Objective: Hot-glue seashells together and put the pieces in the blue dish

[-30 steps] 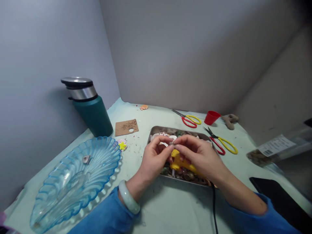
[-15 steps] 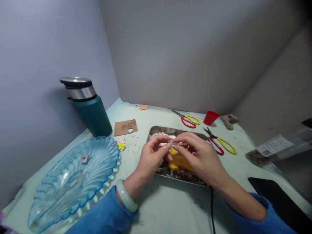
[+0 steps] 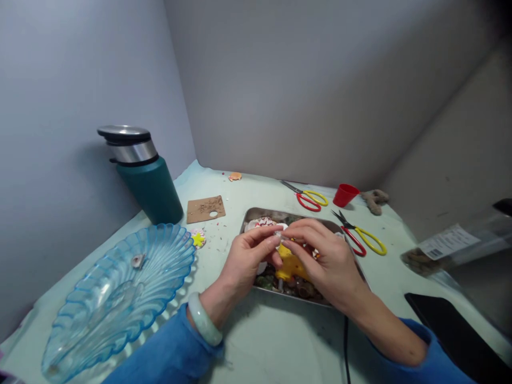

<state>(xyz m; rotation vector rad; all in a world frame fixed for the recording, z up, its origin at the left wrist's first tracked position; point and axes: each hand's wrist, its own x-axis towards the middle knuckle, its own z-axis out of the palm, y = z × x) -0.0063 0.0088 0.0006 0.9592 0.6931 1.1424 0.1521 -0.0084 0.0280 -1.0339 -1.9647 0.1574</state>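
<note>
Over a metal tray point(image 3: 296, 303) my two hands meet, fingertips pinched together. Between them is a small clear or whitish piece point(image 3: 280, 233), too small to name. My left hand point(image 3: 248, 258), with a pale green bangle point(image 3: 205, 320) on its wrist, grips it from the left. From the right, my right hand point(image 3: 326, 261) pinches it between thumb and fingers. Just below the fingertips sits a yellow plastic object point(image 3: 290, 264) with holes, partly covered by my right hand. Dark and greenish bits and some white pieces lie in the tray around it.
Left stand a blue shell-shaped dish point(image 3: 120, 298) and a teal bottle point(image 3: 150, 186). Behind lie a cardboard piece point(image 3: 202, 209) and scissors point(image 3: 308, 198). To the right are more scissors point(image 3: 360, 234), a red cup point(image 3: 345, 195), ginger-like root point(image 3: 375, 201), a plastic bag point(image 3: 448, 248) and a black flat object point(image 3: 452, 325).
Both hands stay pinched on the small piece, their fingers shifting only slightly. The whole view has moved a little; nothing else visibly differs.
</note>
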